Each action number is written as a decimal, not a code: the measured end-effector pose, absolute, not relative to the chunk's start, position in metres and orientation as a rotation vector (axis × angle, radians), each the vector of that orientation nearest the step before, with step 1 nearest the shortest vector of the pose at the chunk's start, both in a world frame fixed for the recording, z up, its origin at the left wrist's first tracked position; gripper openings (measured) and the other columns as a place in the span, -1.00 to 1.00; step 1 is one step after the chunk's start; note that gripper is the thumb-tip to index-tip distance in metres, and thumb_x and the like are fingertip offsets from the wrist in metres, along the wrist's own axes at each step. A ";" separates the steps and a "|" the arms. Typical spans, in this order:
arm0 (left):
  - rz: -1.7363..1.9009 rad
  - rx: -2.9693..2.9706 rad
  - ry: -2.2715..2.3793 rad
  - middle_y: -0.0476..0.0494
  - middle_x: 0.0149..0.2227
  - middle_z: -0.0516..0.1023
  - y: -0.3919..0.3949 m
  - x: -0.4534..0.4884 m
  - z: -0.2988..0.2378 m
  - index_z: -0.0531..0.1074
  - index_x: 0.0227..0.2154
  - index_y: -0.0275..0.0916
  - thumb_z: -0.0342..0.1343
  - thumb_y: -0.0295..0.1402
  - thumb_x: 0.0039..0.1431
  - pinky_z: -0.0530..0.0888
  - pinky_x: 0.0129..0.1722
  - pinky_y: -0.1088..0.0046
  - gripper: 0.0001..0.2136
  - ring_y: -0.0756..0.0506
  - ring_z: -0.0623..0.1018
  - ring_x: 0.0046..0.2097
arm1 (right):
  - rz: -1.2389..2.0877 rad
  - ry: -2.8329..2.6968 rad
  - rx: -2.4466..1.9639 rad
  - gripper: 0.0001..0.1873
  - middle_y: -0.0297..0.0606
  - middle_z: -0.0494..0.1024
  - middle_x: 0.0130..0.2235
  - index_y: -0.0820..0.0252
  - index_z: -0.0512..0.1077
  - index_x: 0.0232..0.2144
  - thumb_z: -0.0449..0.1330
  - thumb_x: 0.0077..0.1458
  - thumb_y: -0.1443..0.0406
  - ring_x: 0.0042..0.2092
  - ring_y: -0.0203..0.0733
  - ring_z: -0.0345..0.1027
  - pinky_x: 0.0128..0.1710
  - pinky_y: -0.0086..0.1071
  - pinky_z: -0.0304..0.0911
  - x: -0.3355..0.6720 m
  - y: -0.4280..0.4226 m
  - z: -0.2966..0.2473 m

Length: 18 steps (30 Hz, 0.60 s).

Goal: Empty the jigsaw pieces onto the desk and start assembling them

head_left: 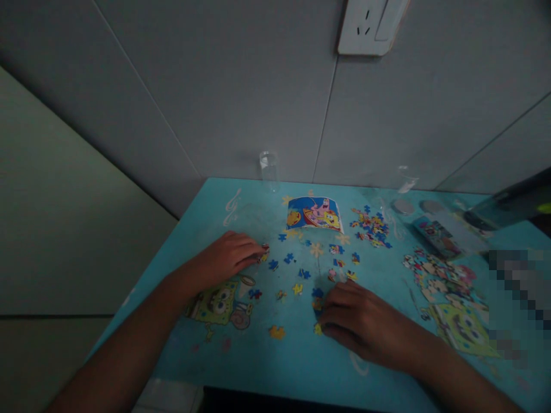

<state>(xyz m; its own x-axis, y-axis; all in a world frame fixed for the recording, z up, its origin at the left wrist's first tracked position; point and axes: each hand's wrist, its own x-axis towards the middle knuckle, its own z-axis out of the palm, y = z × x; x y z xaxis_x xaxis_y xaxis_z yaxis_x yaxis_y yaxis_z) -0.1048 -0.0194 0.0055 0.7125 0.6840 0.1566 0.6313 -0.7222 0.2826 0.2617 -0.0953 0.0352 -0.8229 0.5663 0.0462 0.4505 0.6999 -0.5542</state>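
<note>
Two bare hands at work over a light-blue worktop (258,370), puzzle pieces scattered between them. Left hand (236,252) reaches in from the left, palm down, fingers drawn together and nearly straight; thumb and fingertips closed on a small red, white and yellow piece (264,250), at the left edge of the scatter. Right hand (364,321) lower and nearer the body, back of hand up, fingers well curled; tips come down beside a short column of blue pieces (317,296), with a yellow piece (317,328) at the bottom end, partly hidden. Whether the right fingers grip anything or only rest against these pieces, cannot tell; the inner side of the hand is out of sight. Between the hands, mostly apart from one another: blue pieces (304,273), a bright yellow piece (298,289), and, nearest the front edge, an orange-yellow piece (276,332). Beyond them a picture card (314,214), blue with pink and yellow cartoon figures, its lower edge bowed. Right of the card, a loose heap of mixed pieces (375,226), some overlapping. Farther right, a small printed box (438,238). Clear cup (269,171) at the back of the worktop, close to the grey wall (258,86). Under the left forearm and wrist, a printed yellow cartoon figure (219,301), partly covered.
</note>
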 end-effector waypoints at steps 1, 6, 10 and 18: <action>0.383 2.709 1.046 -0.07 -0.03 0.57 -0.020 -0.104 0.005 0.44 0.08 -0.06 0.04 -0.29 0.42 0.35 0.00 0.29 -0.76 -0.09 0.53 -0.04 | 0.796 -2.697 -0.817 -0.84 -0.26 0.54 -0.19 0.06 0.54 -0.15 0.15 0.34 0.24 -0.06 -0.11 0.41 0.10 -0.14 0.22 0.262 -0.095 0.035; 0.377 2.709 1.094 -0.09 -0.12 0.58 -0.023 -0.095 0.005 0.46 0.04 -0.11 0.07 -0.27 0.41 0.35 -0.02 0.28 -0.78 -0.10 0.52 -0.09 | 0.820 -2.718 -0.849 -0.84 -0.27 0.53 -0.16 0.04 0.53 -0.12 0.15 0.34 0.24 -0.05 -0.12 0.39 0.10 -0.14 0.22 0.261 -0.096 0.035; 0.386 2.726 1.111 -0.10 -0.15 0.56 -0.024 -0.089 0.005 0.45 0.03 -0.15 0.07 -0.24 0.40 0.34 -0.01 0.27 -0.77 -0.12 0.51 -0.09 | 0.824 -2.715 -0.838 -0.85 -0.28 0.53 -0.17 0.03 0.53 -0.12 0.16 0.33 0.24 -0.07 -0.13 0.39 0.08 -0.16 0.23 0.262 -0.095 0.035; 0.394 2.716 1.110 -0.12 -0.10 0.53 -0.023 -0.088 0.000 0.49 0.00 -0.14 0.09 -0.20 0.39 0.37 -0.03 0.27 -0.77 -0.12 0.50 -0.07 | 0.788 -2.692 -0.817 -0.85 -0.27 0.54 -0.20 0.06 0.55 -0.15 0.17 0.33 0.25 -0.09 -0.13 0.41 0.07 -0.16 0.24 0.260 -0.095 0.036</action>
